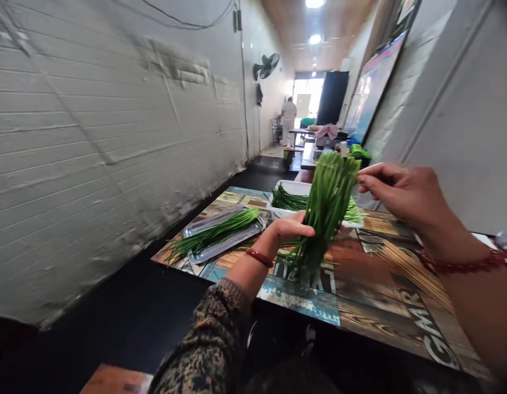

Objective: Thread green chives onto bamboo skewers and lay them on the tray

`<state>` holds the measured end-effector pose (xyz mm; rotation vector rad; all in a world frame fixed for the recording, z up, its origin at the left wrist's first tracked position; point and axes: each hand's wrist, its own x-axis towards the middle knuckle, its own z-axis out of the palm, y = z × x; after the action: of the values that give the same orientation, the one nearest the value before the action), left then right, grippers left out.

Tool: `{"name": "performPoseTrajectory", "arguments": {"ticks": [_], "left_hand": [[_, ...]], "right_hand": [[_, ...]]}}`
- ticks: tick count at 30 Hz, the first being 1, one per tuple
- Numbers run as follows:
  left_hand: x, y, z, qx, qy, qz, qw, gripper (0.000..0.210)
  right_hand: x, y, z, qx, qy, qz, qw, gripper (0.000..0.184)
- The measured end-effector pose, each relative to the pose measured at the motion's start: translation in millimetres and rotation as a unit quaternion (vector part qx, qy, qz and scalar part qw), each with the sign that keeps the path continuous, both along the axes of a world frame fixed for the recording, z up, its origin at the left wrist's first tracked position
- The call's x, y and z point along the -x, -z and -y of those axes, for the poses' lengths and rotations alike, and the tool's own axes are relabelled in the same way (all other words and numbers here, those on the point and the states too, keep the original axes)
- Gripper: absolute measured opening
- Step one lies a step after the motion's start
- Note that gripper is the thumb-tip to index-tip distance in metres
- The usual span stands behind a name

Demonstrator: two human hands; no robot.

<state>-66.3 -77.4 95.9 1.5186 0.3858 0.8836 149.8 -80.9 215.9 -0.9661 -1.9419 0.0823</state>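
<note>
My left hand (292, 225) is wrapped round a thick bunch of green chives (329, 191), held upright above the table with the pale cut ends up. The dark leaf tips hang down below that hand. At the upper right edge of the bunch, my right hand (395, 183) pinches at the chive ends with thumb and fingers together. Behind the bunch stands a white plastic basket (278, 213) with more chives in it. To the left, a clear plastic tray (220, 249) carries another bundle of chives (224, 230).
Thin wooden skewers (418, 271) lie on the right of the wood-patterned table (376, 312). A white brick wall (114, 137) runs along the left, with a fan (268, 67) mounted on it. Farther back, a person (288, 117) stands near more tables.
</note>
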Motion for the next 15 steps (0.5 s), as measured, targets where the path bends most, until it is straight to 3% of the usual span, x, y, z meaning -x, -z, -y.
{"name": "performPoseTrajectory", "arguments": {"ticks": [2,4,7,12,15], "left_hand": [[-2.7,16.4,15.5,0.046,0.038,0.030,0.998,0.085],[1.6,30.3,34.2,0.082,0.037,0.062,0.994,0.085],[27.7,40.1,59.8,0.134,-0.058,0.064,0.987,0.072],[129.2,27.6,84.8,0.125,-0.249,-0.018,0.960,0.057],[203.1,17.9,92.9,0.128,-0.338,-0.090,0.928,0.057]], "right_hand": [[1.2,5.6,-10.5,0.027,0.013,-0.015,0.999,0.020],[6.6,15.9,-22.9,0.090,0.013,-0.063,0.994,0.025],[27.1,36.4,-39.8,0.176,-0.019,-0.123,0.977,0.025],[90.1,68.3,-50.2,0.278,-0.112,-0.134,0.944,0.019],[135.9,92.5,-45.7,0.362,-0.203,-0.113,0.903,0.021]]}}
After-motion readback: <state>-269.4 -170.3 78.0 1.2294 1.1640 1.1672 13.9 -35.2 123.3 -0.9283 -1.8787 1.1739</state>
